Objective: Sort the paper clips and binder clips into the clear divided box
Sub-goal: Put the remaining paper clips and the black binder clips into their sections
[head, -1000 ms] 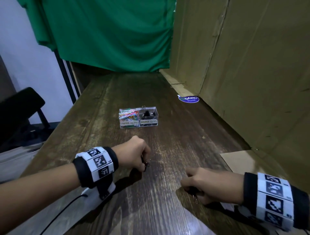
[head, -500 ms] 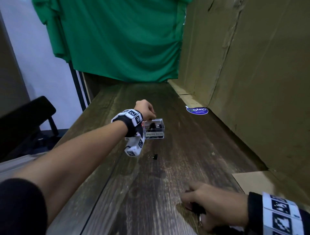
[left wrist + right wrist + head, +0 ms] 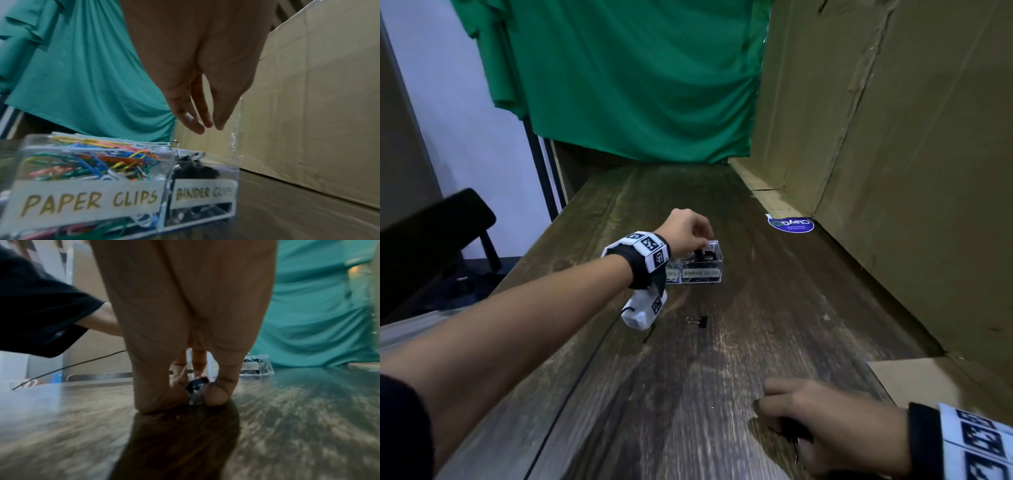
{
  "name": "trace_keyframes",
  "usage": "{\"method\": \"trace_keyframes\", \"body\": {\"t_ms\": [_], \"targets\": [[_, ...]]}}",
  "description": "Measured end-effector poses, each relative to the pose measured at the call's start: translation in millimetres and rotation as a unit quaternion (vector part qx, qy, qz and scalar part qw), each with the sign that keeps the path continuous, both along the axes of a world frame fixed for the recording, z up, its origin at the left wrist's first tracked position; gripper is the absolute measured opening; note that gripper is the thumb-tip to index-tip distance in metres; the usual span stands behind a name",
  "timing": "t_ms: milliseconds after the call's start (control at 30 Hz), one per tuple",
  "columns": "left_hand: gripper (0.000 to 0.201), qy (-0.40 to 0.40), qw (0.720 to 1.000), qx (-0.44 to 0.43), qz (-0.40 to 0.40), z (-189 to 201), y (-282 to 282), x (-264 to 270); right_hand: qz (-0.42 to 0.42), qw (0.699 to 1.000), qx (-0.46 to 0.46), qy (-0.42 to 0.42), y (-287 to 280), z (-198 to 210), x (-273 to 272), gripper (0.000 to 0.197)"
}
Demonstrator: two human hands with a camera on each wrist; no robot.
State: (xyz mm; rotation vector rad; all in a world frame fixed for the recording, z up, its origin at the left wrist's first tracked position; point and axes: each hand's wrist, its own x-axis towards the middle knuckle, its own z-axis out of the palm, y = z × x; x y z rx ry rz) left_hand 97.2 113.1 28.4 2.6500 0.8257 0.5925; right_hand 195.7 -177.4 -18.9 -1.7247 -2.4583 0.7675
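The clear divided box point(image 3: 717, 263) stands mid-table, labelled PAPER CLIPS point(image 3: 88, 199) on its left compartment, full of coloured clips, and BINDER CLIPS point(image 3: 203, 193) on its right, which holds black clips. My left hand point(image 3: 702, 240) hovers over the binder-clip compartment; in the left wrist view its fingers point(image 3: 193, 125) point down, straight and empty. One black binder clip point(image 3: 698, 321) lies loose on the table in front of the box. Near the front right, my right hand point(image 3: 784, 428) rests on the wood and pinches a black binder clip point(image 3: 196, 384) between thumb and fingers.
A cardboard wall point(image 3: 893, 171) runs along the table's right side, with a blue round sticker point(image 3: 790, 224) at its foot. A flat cardboard sheet point(image 3: 928, 380) lies by my right wrist. Green cloth point(image 3: 637, 85) hangs at the back; a black chair point(image 3: 431, 233) stands off the left edge.
My left hand has travelled from the near table to the box and its fingers have straightened over the binder-clip compartment. The right hand has stayed put, still pinching its clip.
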Motion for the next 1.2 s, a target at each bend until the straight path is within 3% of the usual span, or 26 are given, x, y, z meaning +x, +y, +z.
{"method": "trace_keyframes", "body": {"t_ms": [67,167,267,467,633,767,933,1067,1200], "targets": [[0.012,0.039,0.997,-0.001,-0.064,1,-20,-14,-0.015,1.0,-0.015,0.015,0,0,2,0.024],[0.027,0.185,0.97,-0.014,-0.16,-14,-46,-33,-0.029,0.999,-0.031,0.023,5,0,5,0.029],[0.04,0.243,0.951,-0.02,-0.19,-37,-56,-45,-0.077,0.996,-0.018,0.033,18,12,10,0.028],[0.023,0.209,0.957,-0.014,-0.199,-51,-57,-54,-0.221,0.954,0.171,0.109,104,46,29,0.023],[0.021,0.218,0.955,-0.021,-0.201,-44,-60,-59,-0.292,0.916,0.236,0.139,197,55,27,0.02],[0.025,0.204,0.956,-0.048,-0.206,-44,-58,-70,-0.316,0.918,0.217,0.1,247,45,22,0.021],[0.02,0.188,0.967,-0.072,-0.153,-38,-41,-82,-0.323,0.933,0.155,0.035,264,35,24,0.019],[0.014,0.091,0.993,-0.058,-0.056,-11,-16,-71,-0.268,0.954,0.126,-0.039,260,32,25,0.029],[0.016,-0.01,0.998,-0.042,0.042,9,12,-41,-0.247,0.958,0.138,-0.042,251,41,29,0.038]]}}
